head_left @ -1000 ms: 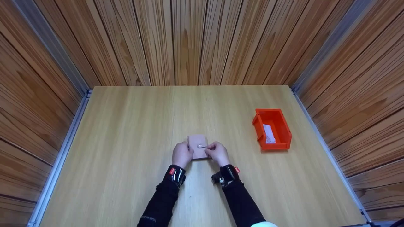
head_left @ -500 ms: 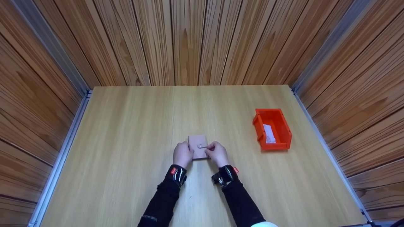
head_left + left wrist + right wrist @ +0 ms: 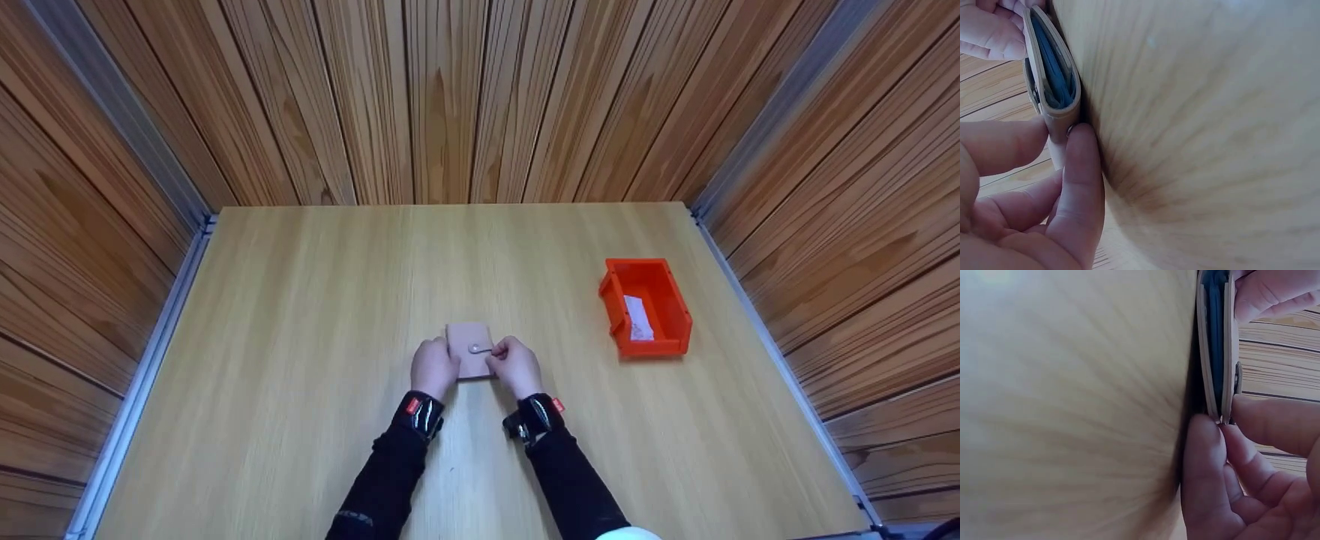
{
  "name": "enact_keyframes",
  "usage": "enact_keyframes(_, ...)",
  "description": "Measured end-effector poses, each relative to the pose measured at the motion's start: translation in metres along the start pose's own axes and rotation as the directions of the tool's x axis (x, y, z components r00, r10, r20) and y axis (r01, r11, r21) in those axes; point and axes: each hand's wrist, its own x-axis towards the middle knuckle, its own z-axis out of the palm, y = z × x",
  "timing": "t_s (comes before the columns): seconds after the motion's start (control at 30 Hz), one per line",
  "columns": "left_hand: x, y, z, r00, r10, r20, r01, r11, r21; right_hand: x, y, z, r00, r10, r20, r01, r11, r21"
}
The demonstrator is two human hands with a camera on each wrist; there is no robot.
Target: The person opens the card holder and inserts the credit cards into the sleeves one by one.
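Note:
A pale pink wallet (image 3: 469,360) with a small strap (image 3: 480,349) and a round snap lies on the table in the middle of the head view. My left hand (image 3: 435,367) grips its left edge, thumb on one face and fingers on the other. At the opposite edge, my right hand (image 3: 517,366) pinches the wallet by the strap. In the left wrist view the wallet (image 3: 1061,115) is seen end-on, with a blue lining (image 3: 1057,79) between its covers. The right wrist view shows the covers slightly parted at the right hand's fingertips (image 3: 1202,433).
An orange bin (image 3: 671,315) stands to the right on the light wooden table (image 3: 315,300), with a white slip of paper (image 3: 640,319) inside. Wood-plank walls (image 3: 442,105) with metal corner rails enclose the table at the back and sides.

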Motion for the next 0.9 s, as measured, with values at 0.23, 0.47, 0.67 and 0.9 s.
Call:
enact_keyframes(0.23,0.0009,-0.0012,0.0010,1.000,0.007,-0.001,-0.007,1.000,-0.002,-0.0005,0.0005,0.0012,1.000,0.003,0.006,-0.003,0.999,-0.032)
enact_keyframes(0.47,0.0007,-0.0032,0.0028,0.999,0.036,-0.019,-0.036,0.999,0.002,-0.0008,0.0006,0.0009,1.000,-0.003,0.000,0.003,0.998,-0.055)
enact_keyframes(0.67,0.0021,-0.0009,0.0054,1.000,0.008,0.010,-0.007,1.000,-0.011,-0.0009,0.0027,-0.0025,1.000,-0.002,-0.003,0.002,0.998,-0.063)
enact_keyframes(0.9,0.0012,0.0032,0.0054,1.000,0.026,0.012,-0.026,1.000,0.005,-0.0012,0.0037,-0.0058,1.000,-0.004,-0.001,0.004,0.997,-0.071)
